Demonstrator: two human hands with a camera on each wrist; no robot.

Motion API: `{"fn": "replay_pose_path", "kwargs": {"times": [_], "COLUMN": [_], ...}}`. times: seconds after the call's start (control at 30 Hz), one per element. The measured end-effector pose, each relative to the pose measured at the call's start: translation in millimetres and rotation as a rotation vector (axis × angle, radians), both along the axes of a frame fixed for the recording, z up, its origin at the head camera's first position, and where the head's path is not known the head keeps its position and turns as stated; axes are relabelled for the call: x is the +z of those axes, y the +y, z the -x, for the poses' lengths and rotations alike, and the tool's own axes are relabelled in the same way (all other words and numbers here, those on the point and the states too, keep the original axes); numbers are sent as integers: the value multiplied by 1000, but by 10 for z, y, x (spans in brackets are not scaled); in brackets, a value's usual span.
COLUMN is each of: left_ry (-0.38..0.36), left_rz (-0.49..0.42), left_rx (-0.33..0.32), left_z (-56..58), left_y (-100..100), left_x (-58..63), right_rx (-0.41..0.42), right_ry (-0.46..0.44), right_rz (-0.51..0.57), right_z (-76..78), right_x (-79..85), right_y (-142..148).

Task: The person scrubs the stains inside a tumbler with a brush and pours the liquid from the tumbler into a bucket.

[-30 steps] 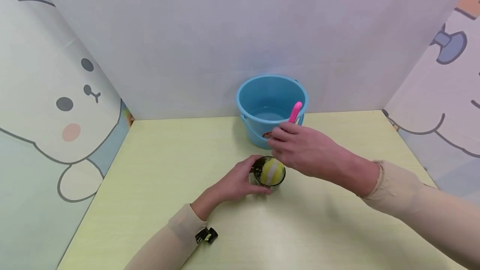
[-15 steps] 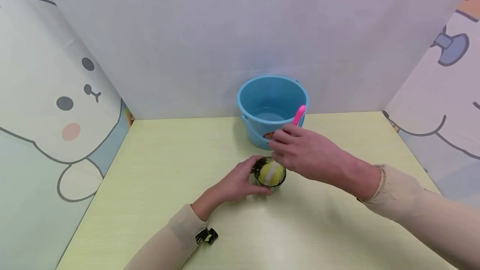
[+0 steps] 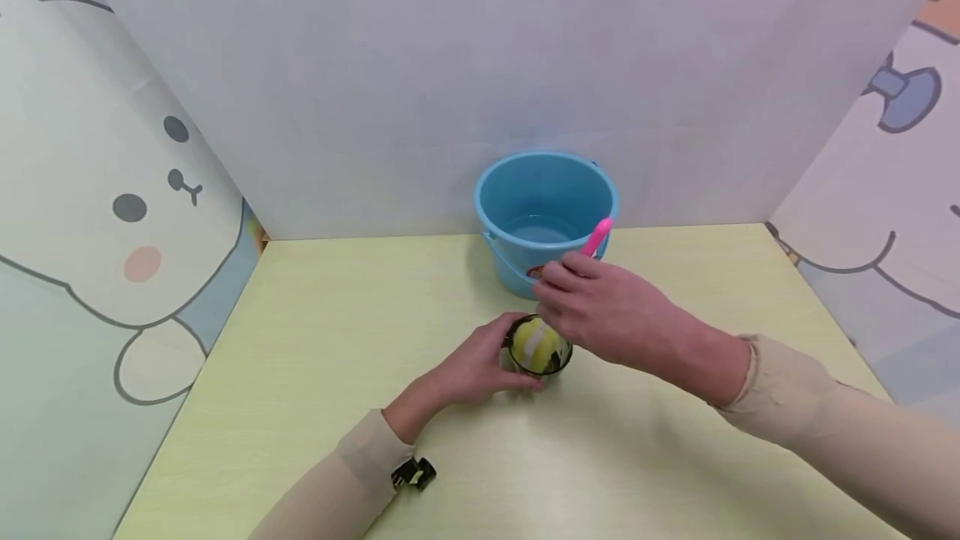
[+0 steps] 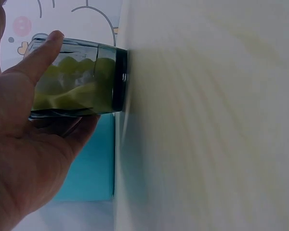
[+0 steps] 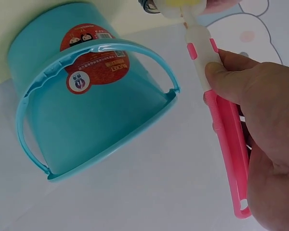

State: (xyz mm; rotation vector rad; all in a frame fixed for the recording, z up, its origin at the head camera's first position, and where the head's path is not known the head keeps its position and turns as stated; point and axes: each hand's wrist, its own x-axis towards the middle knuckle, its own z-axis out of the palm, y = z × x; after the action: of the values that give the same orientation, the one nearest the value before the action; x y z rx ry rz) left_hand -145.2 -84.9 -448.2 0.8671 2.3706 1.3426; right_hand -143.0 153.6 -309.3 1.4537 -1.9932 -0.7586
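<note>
My left hand (image 3: 474,363) grips a dark tinted glass (image 4: 98,72) that stands on the table. In the left wrist view its thumb lies along one side and its fingers curl round the other. My right hand (image 3: 603,305) holds a bottle brush by its pink and white handle (image 5: 226,137), the thumb pressed on the white part. The brush's yellow and white sponge head (image 3: 534,343) sits inside the glass. Through the glass wall, the sponge shows wavy edges. The handle leans up and to the right, its pink end above my right fingers.
Behind the glass a blue bucket (image 3: 517,269) stands near the back wall (image 3: 375,107), its handle hanging down at the front. It has a red label (image 5: 94,62). Printed cartoon side walls flank the pale yellow table (image 3: 337,315). A black clip-like piece (image 3: 414,472) is at my left sleeve.
The sponge head has shifted leftward and toward the back inside the glass, and the handle's pink end leans further right and lower. My left hand and the glass stay in place.
</note>
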Motion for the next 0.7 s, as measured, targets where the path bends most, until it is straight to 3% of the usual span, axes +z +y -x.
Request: {"fn": "replay_pose_path", "kwargs": {"times": [0.2, 0.7], "left_ry": [5, 21], "left_rz": [4, 37], "left_rx": [-2, 6], "left_z": [-5, -5], "left_y": [-1, -3], "left_x": [9, 18], "right_rx": [-23, -68], "right_ry": [5, -92], "right_rz": [-11, 6], "right_z": [16, 44], "right_x": [21, 95], "right_y": [-5, 75]}}
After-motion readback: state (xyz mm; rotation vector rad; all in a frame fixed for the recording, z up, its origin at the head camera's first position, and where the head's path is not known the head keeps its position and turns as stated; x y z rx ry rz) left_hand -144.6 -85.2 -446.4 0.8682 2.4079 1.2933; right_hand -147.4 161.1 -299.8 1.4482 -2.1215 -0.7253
